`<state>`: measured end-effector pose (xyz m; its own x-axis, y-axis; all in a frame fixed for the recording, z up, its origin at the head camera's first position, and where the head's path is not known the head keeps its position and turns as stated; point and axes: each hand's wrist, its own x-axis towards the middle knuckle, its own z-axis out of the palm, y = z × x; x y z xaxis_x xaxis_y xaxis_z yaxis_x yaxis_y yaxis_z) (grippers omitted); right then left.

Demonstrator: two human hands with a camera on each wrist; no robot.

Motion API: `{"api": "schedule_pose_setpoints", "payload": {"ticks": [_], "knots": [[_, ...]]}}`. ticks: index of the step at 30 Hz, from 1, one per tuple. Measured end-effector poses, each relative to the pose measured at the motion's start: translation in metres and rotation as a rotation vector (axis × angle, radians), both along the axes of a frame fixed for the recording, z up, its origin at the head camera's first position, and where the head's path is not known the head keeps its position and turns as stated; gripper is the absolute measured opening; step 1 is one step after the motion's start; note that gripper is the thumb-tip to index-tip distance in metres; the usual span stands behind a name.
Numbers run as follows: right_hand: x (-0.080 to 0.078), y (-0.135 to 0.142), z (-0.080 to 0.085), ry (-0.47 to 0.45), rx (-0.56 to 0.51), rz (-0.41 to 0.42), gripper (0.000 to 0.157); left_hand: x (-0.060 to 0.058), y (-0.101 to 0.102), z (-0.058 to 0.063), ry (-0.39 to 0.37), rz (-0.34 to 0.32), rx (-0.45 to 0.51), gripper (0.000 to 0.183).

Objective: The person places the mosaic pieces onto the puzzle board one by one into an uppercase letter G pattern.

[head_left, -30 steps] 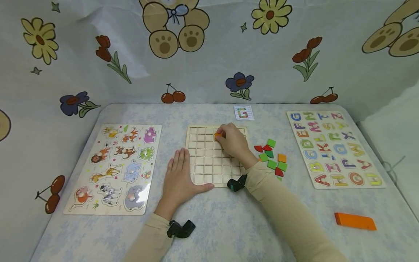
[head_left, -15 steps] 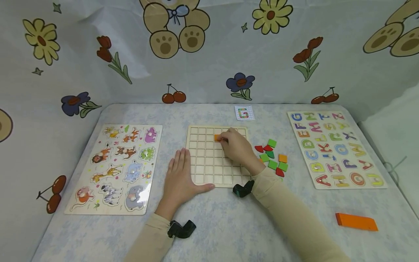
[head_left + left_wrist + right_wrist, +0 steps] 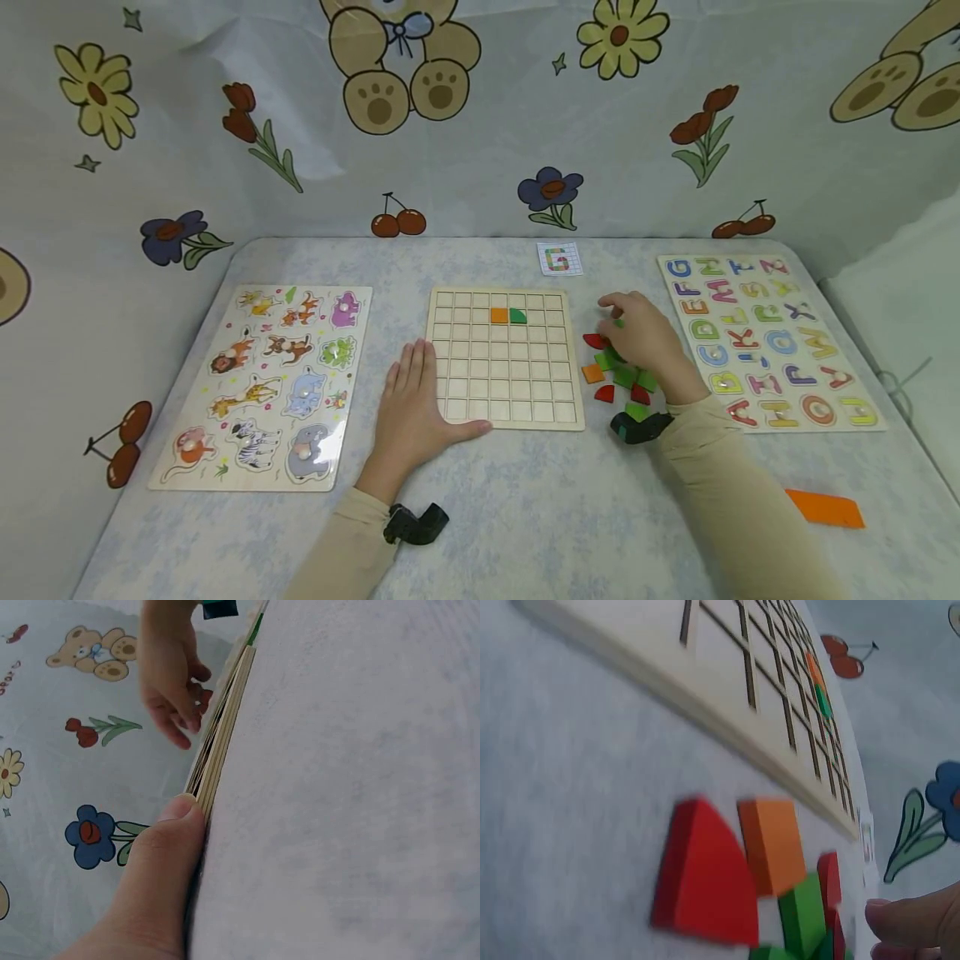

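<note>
A wooden grid board (image 3: pixel 472 389) lies mid-table, holding an orange square block (image 3: pixel 499 316) and, right beside it, a green quarter-round block (image 3: pixel 518 317) in the second row from the top. My left hand (image 3: pixel 408 408) rests flat at the board's lower left, fingers along its left side and thumb at its near edge. To the right, my right hand (image 3: pixel 641 337) hovers over a loose pile of blocks with relaxed fingers, a green block (image 3: pixel 618 322) just by the fingertips. In the right wrist view, a red quarter-round block (image 3: pixel 712 885) and an orange block (image 3: pixel 776 844) lie near the board.
Beyond the board lies a small card (image 3: pixel 559 259) with a coloured G on a grid. An animal puzzle board (image 3: pixel 202 408) is at left, a letter puzzle board (image 3: pixel 738 321) at right. An orange bar (image 3: pixel 828 509) sits near the right sleeve, partly covered by it.
My right hand has left the board and moved right to the block pile. The orange and green blocks it covered now show in the grid. The left hand stays put.
</note>
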<state>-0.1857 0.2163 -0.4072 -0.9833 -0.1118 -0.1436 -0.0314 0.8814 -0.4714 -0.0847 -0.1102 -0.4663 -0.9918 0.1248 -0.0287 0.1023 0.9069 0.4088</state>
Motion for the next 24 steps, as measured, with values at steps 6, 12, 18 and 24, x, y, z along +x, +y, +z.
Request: {"api": "schedule_pose_setpoints", "payload": {"ticks": [6, 12, 18, 24], "knots": [[-0.001, 0.030, -0.006, -0.097, 0.037, -0.046, 0.038, -0.001, -0.001, -0.002, 0.003, -0.002, -0.004, 0.146], [-0.002, 0.035, -0.008, -0.110, 0.003, -0.067, 0.031, -0.001, -0.001, -0.002, 0.005, -0.002, 0.010, 0.146], [-0.005, 0.023, -0.002, -0.070, -0.094, -0.071, 0.027, -0.001, -0.001, -0.002, 0.008, 0.001, 0.008, 0.146], [-0.014, -0.021, 0.001, -0.023, -0.184, 0.017, 0.023, -0.001, -0.001, -0.002, 0.000, 0.002, 0.003, 0.146]]}}
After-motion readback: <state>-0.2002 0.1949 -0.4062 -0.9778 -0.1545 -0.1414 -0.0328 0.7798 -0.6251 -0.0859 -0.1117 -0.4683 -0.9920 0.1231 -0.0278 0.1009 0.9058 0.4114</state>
